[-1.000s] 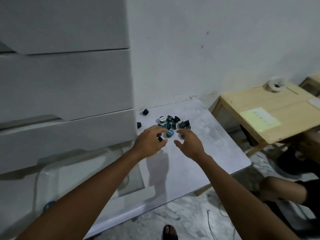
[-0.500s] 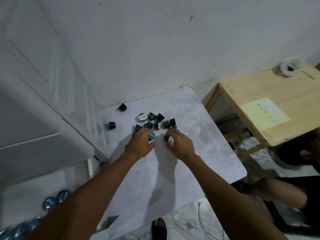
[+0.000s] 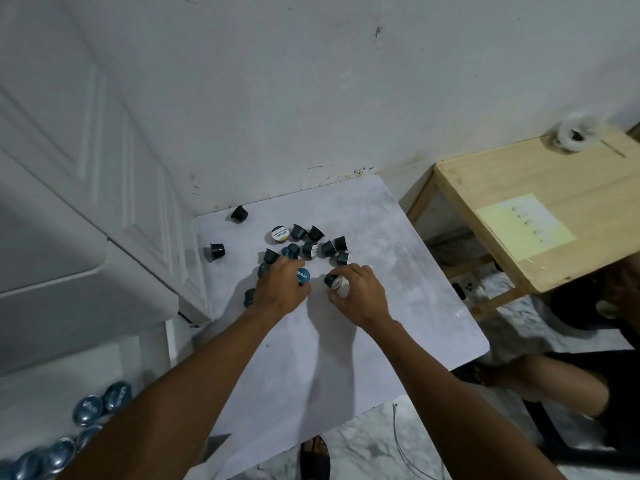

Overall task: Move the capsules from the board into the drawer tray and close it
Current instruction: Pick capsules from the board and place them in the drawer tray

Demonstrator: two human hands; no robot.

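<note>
Head view. Both hands are on the board (image 3: 346, 341), at the near edge of the capsule cluster (image 3: 308, 245).

Left hand (image 3: 277, 292): fingers curled, a blue-lidded capsule (image 3: 302, 276) pinched at the fingertips. Two more capsules sit against this hand's outer side, one by the knuckles (image 3: 264, 270), one by the wrist (image 3: 248, 296); whether they are touched I cannot tell.

Right hand (image 3: 360, 296): fingers curled around a white-labelled capsule (image 3: 336, 283) lying on its side, dark end pointing toward the left hand.

Rest of the cluster lies just beyond both sets of fingertips, toward the wall. Two strays sit apart to the left: one near the back corner (image 3: 239, 213), one near the cabinet (image 3: 214, 251).

Drawer tray (image 3: 41, 393) is at lower left, beside the left forearm, with blue capsules (image 3: 88, 408) already in it.

Judgement: the tray lies back and left of both hands, so the left hand has the shorter carry; the right would have to cross over the left arm. Drawer is open; closing is not yet due.
</note>
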